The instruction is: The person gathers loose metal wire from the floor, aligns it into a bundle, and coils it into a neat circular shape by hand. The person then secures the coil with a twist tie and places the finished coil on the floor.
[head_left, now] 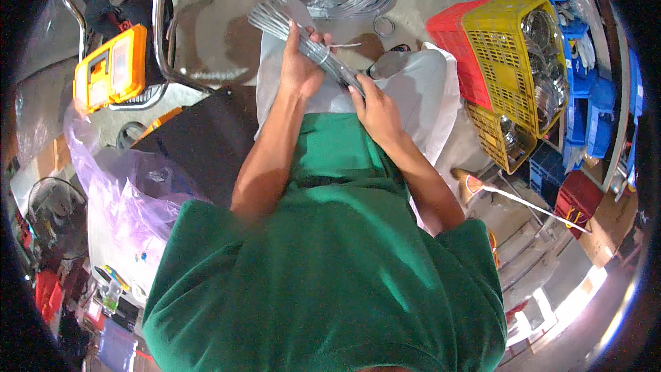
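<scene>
A bundle of grey metal wires (pixel 275 21) lies slantwise across my two hands above my lap, its fanned end up and to the left. My left hand (pixel 303 67) is wrapped round the middle of the bundle from the left. At the lower right end, my right hand (pixel 375 103) grips the wires between thumb and fingers. A thin white tie (pixel 344 45) goes round the bundle near its middle, with its loose tail sticking out to the right. Beneath the hands a white sheet (pixel 420 96) covers part of my lap.
A large coil of grey wire (pixel 330 5) lies on the floor ahead. Red and yellow crates (pixel 506 55) with metal coils stand to the right, beside blue bins (pixel 589 110). A broom (pixel 475 186) lies nearer. At left are a metal chair (pixel 162 41) and an orange toolbox (pixel 110 69).
</scene>
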`<action>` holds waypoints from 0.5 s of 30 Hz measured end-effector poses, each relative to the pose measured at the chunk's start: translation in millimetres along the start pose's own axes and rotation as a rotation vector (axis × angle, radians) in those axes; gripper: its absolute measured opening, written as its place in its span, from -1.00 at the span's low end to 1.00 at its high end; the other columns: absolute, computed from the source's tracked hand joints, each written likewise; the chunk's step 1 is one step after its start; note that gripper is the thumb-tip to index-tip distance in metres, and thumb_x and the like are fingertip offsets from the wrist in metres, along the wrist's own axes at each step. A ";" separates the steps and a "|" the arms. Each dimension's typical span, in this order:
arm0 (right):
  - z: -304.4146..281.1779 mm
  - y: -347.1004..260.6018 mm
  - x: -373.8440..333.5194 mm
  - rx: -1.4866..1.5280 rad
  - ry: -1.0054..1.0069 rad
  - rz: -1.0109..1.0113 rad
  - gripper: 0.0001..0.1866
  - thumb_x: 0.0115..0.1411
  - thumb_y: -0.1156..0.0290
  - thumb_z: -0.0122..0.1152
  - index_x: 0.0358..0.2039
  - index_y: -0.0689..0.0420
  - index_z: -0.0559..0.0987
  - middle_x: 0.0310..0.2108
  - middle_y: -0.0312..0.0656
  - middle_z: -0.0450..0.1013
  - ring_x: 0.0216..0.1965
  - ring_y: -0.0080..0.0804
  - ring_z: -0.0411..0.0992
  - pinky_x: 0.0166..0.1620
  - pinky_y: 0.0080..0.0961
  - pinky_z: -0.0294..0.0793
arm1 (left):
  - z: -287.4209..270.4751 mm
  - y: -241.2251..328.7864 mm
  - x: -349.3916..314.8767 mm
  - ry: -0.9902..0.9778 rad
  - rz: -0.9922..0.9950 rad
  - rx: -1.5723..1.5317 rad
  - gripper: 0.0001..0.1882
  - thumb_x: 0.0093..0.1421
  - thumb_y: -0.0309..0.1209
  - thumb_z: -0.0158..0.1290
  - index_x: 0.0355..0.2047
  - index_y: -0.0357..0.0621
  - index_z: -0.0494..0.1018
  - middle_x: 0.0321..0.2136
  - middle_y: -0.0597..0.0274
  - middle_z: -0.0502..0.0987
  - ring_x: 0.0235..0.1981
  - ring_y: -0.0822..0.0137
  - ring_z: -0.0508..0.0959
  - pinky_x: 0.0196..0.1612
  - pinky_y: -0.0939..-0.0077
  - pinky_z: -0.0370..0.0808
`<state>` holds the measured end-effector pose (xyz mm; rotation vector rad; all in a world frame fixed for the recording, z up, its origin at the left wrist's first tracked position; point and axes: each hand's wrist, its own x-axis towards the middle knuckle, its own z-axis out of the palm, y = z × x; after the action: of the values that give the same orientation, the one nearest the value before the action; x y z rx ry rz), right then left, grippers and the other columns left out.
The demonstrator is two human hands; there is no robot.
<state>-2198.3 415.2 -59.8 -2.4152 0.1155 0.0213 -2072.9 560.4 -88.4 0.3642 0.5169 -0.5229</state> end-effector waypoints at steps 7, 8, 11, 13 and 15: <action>12.5 2.9 5.7 -0.110 -0.094 0.062 -0.66 0.32 0.21 0.11 0.01 0.10 0.40 -0.32 0.16 0.55 -0.35 0.20 0.53 -0.36 0.03 0.51 | -3.7 -3.3 5.7 0.078 0.024 0.043 -0.52 0.31 0.16 -0.06 -0.27 -0.02 0.35 -0.46 0.37 0.41 -0.36 0.35 0.44 -0.19 0.40 0.39; 13.1 1.4 7.1 -0.108 -0.113 0.082 -0.67 0.32 0.23 0.10 0.02 0.09 0.39 -0.32 0.19 0.54 -0.34 0.24 0.52 -0.35 0.03 0.50 | -3.5 -3.4 6.2 0.101 0.018 0.046 -0.51 0.31 0.17 -0.07 -0.27 -0.03 0.35 -0.45 0.36 0.41 -0.36 0.35 0.44 -0.20 0.41 0.39; 15.3 -3.8 10.8 -0.147 -0.106 0.080 -0.66 0.32 0.22 0.09 0.03 0.08 0.38 -0.31 0.17 0.54 -0.36 0.23 0.52 -0.36 0.05 0.50 | -4.2 -3.9 6.2 0.112 0.023 0.058 -0.47 0.29 0.21 -0.07 -0.27 -0.05 0.34 -0.46 0.35 0.40 -0.37 0.35 0.44 -0.22 0.42 0.40; 17.8 -5.6 12.6 -0.173 -0.119 0.088 -0.66 0.33 0.22 0.08 0.04 0.08 0.36 -0.33 0.18 0.54 -0.37 0.25 0.51 -0.38 0.08 0.48 | -5.8 -3.5 7.4 0.097 0.018 0.037 -0.46 0.28 0.22 -0.07 -0.28 -0.05 0.34 -0.46 0.34 0.40 -0.37 0.35 0.44 -0.22 0.42 0.40; 21.1 -5.1 14.0 -0.183 -0.149 0.110 -0.67 0.34 0.25 0.05 0.05 0.08 0.34 -0.36 0.27 0.52 -0.35 0.34 0.49 -0.38 0.14 0.44 | -8.0 -3.1 8.9 0.112 0.027 0.036 -0.46 0.29 0.22 -0.08 -0.29 -0.05 0.35 -0.47 0.33 0.40 -0.39 0.36 0.44 -0.24 0.43 0.41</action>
<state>-2183.6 431.8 -72.9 -2.5766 0.1841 0.2726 -2071.0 558.2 -100.4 0.4360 0.6106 -0.4882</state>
